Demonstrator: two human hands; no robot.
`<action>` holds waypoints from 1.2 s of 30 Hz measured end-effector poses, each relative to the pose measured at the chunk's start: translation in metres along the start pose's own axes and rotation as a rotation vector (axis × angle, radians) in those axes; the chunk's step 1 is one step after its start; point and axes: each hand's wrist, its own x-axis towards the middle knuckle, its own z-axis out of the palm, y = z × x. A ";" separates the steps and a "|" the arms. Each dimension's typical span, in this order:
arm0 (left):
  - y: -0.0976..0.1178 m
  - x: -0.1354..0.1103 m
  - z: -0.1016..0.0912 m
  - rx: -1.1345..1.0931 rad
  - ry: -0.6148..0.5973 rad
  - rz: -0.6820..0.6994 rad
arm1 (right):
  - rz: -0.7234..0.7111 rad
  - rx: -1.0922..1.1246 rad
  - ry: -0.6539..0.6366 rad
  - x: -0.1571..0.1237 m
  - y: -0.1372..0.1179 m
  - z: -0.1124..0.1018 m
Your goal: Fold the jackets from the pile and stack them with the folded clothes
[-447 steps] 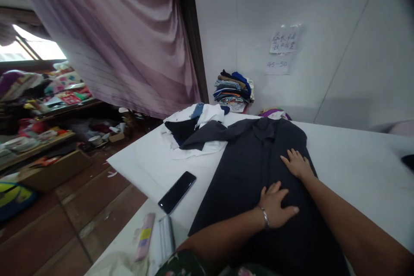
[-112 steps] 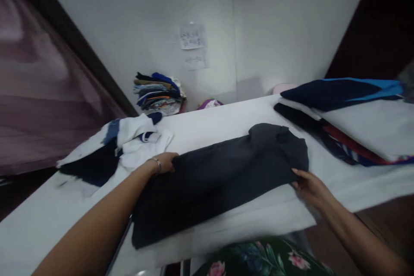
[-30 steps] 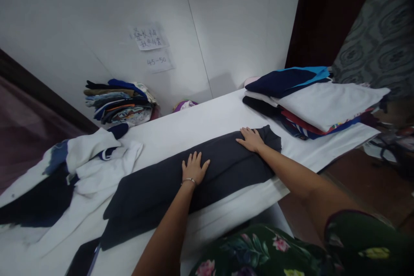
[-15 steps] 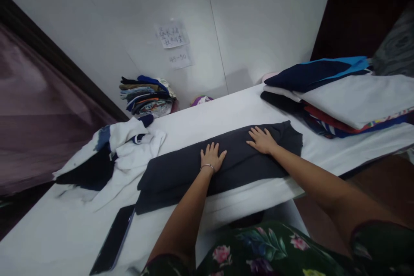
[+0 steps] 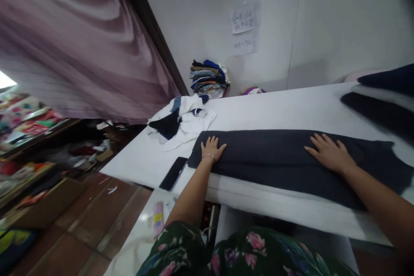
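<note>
A dark grey folded garment (image 5: 258,151) lies as a long flat strip across the white-covered table (image 5: 278,114); its exact kind I cannot tell. Near its left end my left hand (image 5: 211,150), with a bracelet at the wrist, rests palm down with the fingers spread. Farther right, my right hand (image 5: 330,153) presses flat on the same cloth, fingers apart. Just left of the garment's end is a black phone (image 5: 174,174). Behind the phone, white and navy clothes (image 5: 190,118) lie in a loose heap.
A stack of folded clothes (image 5: 208,78) stands by the wall behind the table. More dark folded clothes (image 5: 388,110) are at the right edge. A mauve curtain (image 5: 106,51) hangs at left, above shelves of goods. Paper notes (image 5: 245,21) are on the wall.
The view has swung left. My left hand has slid toward the garment's left end, and my hands are farther apart. Both remain flat on the cloth.
</note>
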 end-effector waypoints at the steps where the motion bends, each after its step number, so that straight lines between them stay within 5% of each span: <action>1: -0.011 -0.002 0.000 -0.006 0.015 -0.046 | -0.002 -0.003 0.001 0.001 0.002 0.002; 5: -0.032 -0.004 0.002 -0.043 0.025 -0.134 | -0.014 -0.015 0.022 0.001 0.006 0.007; 16: -0.033 -0.006 -0.008 -0.193 0.143 -0.153 | -0.057 0.063 0.189 -0.012 0.009 0.000; 22: -0.029 0.004 -0.020 -0.301 0.125 -0.222 | -0.141 -0.032 0.025 -0.014 0.002 -0.005; 36: -0.021 0.019 -0.021 -0.213 0.105 -0.277 | -0.142 -0.030 0.011 -0.018 -0.005 -0.011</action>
